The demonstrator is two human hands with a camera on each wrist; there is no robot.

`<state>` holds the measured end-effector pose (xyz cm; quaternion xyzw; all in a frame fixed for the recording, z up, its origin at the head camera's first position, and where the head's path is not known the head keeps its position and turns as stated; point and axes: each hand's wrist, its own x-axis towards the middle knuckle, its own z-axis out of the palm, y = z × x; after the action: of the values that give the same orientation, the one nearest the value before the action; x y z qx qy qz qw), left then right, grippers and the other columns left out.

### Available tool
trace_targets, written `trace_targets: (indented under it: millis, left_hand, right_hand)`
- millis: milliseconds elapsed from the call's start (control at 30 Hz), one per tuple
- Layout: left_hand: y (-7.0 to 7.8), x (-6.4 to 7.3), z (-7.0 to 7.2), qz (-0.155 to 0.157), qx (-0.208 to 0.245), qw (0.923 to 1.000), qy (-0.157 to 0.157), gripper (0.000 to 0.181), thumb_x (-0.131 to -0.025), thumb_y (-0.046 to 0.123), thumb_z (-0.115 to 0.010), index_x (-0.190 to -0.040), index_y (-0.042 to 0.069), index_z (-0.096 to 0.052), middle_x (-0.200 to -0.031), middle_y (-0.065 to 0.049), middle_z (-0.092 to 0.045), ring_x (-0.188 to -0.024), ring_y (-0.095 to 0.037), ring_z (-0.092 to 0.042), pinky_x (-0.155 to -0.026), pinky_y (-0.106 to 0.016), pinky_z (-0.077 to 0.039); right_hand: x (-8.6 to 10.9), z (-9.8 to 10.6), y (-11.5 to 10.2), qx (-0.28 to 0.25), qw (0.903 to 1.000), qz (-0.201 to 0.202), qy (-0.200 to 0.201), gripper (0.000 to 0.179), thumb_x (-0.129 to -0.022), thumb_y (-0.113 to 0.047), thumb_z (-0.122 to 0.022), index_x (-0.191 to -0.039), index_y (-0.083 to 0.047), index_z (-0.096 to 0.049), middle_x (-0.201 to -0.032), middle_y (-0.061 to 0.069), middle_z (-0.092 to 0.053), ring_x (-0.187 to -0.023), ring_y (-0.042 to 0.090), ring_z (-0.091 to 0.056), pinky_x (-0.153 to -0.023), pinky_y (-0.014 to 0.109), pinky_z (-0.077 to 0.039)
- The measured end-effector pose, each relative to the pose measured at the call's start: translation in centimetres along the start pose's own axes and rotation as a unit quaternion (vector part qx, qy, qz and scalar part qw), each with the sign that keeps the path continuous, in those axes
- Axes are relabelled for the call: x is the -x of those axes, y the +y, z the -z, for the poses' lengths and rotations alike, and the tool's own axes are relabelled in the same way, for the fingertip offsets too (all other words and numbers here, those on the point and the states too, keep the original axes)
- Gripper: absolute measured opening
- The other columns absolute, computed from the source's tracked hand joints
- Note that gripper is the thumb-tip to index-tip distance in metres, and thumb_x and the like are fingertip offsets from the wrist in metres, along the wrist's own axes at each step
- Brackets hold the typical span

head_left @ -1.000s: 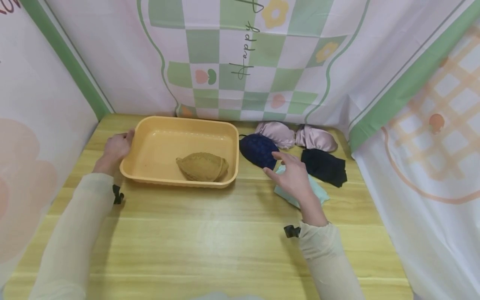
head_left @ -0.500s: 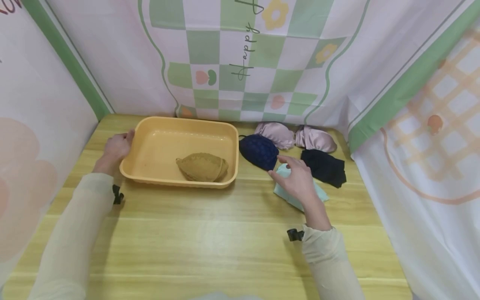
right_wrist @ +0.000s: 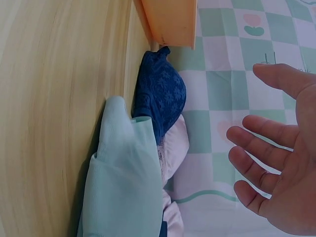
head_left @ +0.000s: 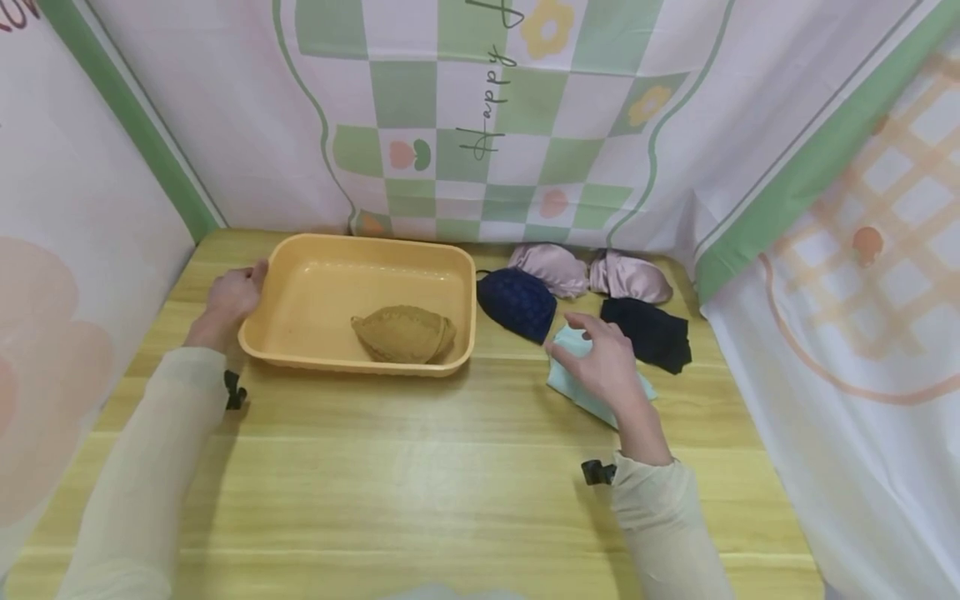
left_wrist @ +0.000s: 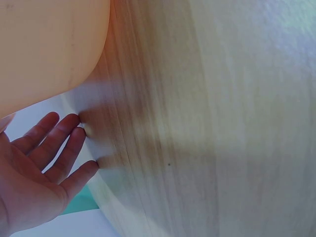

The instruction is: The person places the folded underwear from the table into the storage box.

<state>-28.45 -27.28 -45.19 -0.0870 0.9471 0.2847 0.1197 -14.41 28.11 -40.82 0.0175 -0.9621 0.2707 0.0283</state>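
My left hand (head_left: 231,296) rests beside the left end of the yellow plastic tray (head_left: 307,304). In the left wrist view its fingers (left_wrist: 57,140) extend with their tips at the table, and the thumb is mostly hidden by the tray. A folded mustard-coloured bra (head_left: 403,335) lies in the tray's front right part. Over a folded mint-green cloth (right_wrist: 123,182) hovers my right hand (head_left: 603,362), thumb and fingers spread and nothing between them. A folded navy bra (head_left: 516,302) with a floral pattern lies between that hand and the tray.
Behind the navy bra, a pink satin bra (head_left: 553,271) lies along the back edge of the wooden table (head_left: 420,483). A black folded cloth (head_left: 648,335) sits to the right of the mint one. Printed curtains (head_left: 487,108) hang at the back and both sides.
My right hand has drawn back slightly to the right and toward me, away from the navy bra. My left hand and the tray have stayed in place.
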Motion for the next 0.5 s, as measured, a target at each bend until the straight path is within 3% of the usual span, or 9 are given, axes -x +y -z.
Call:
trace_targets:
  millis: [500]
  left_hand:
    - [-0.2, -0.1, 0.0, 0.002, -0.001, 1.0000, -0.006, 0.096, -0.096, 0.070, 0.001, -0.155, -0.001, -0.026, -0.152, -0.039, -0.031, -0.137, -0.059, -0.031, -0.116, -0.067, -0.026]
  right_hand:
    - [0.5, 0.5, 1.4, 0.002, 0.9995, -0.028, -0.014, 0.064, -0.093, -0.048, -0.066, -0.144, -0.012, -0.051, -0.137, 0.013, -0.060, -0.123, 0.038, -0.052, -0.107, 0.063, -0.031]
